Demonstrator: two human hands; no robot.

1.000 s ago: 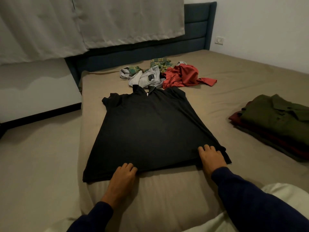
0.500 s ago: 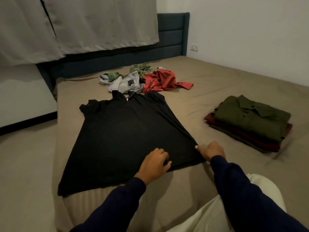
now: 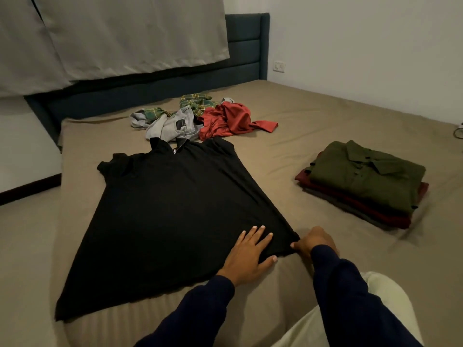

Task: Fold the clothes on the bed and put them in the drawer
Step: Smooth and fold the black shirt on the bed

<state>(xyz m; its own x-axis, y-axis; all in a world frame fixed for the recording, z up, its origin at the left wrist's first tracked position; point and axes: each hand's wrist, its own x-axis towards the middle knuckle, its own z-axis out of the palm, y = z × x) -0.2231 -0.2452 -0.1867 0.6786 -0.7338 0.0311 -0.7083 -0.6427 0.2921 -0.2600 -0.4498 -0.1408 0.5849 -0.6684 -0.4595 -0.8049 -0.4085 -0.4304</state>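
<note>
The black collared shirt [image 3: 162, 211] lies spread flat on the taupe-sheeted bed [image 3: 288, 151], collar toward the dark blue padded headboard [image 3: 246, 43] and hem toward me, its left bottom corner close to the bed's left edge. My left hand [image 3: 250, 251] lies flat on the cloth near the right end of the hem, fingers straight and spread — pressing, not gripping. Just to its right my right hand [image 3: 315, 242] is curled at the shirt's bottom right corner, thumb and fingers pinching the fabric there. Both my arms are in dark navy sleeves [image 3: 350, 296].

Beyond the collar sits a loose heap of unfolded clothes — a grey garment [image 3: 172, 126], a green plaid piece [image 3: 198, 102] and a crumpled red shirt [image 3: 228, 118], the grey one touching the black collar. Well to the right, apart from the shirt, a folded stack rests on the bed: an olive green button shirt [image 3: 365, 176] on top of a dark maroon garment [image 3: 390, 216]. A white wall socket [image 3: 279, 66] sits beside the headboard.
</note>
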